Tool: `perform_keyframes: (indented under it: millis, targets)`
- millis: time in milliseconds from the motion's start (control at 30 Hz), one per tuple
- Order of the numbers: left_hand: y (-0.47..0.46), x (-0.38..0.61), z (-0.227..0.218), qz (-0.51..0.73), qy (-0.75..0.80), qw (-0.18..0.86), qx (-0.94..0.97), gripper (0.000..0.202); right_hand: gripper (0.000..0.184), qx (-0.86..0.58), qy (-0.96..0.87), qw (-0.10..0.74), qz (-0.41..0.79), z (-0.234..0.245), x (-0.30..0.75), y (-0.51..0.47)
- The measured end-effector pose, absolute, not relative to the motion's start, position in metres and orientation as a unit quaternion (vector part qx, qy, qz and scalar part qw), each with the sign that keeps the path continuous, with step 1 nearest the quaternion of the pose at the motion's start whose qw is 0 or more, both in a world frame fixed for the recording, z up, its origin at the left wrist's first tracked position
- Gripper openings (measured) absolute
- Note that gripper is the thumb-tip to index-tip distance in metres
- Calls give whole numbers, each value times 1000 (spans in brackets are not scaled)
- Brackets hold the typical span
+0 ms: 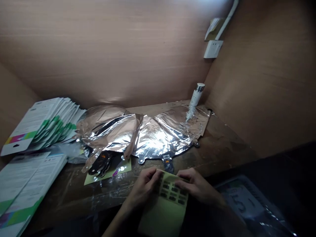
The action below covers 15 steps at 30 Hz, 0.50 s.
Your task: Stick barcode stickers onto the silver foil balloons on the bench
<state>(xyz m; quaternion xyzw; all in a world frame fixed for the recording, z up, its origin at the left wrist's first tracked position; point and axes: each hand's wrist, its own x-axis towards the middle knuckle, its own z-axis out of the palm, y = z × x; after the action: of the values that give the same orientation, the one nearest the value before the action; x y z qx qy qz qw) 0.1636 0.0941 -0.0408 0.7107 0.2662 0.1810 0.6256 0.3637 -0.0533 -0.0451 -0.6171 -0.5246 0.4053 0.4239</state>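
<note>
"What's on the bench (214, 156)?"
"Cards (37, 121), foil pieces (118, 135), then a flask (196, 96); brown walls (111, 49) around."
"Hands?"
"Left hand (145, 183) and right hand (195, 186), fingers (155, 177) pinching the upper sides of a yellow sheet (163, 214), by the bench's near edge."
"Unclear?"
"The sheet's dim lower end; its print."

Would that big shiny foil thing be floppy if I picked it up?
The shiny foil would probably flop: it's creased and wrinkled. Its edges look thin, so it's likely light. That glossy surface might feel slippery.
</note>
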Motion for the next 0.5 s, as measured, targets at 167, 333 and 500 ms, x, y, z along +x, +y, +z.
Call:
perform_keyframes:
  millis: [167, 333, 500]
  targets:
    - [120, 273, -17, 202, 203, 448, 847, 27, 39, -627, -434, 495, 417, -60, 393, -110]
    - [158, 360, -26, 71, 205, 347, 912, 28, 35, -633, -433, 481, 424, -67, 415, -135]
    - [181, 375, -19, -21, 234, 394, 889, 41, 30, -604, -458, 537, 371, -56, 434, -128]
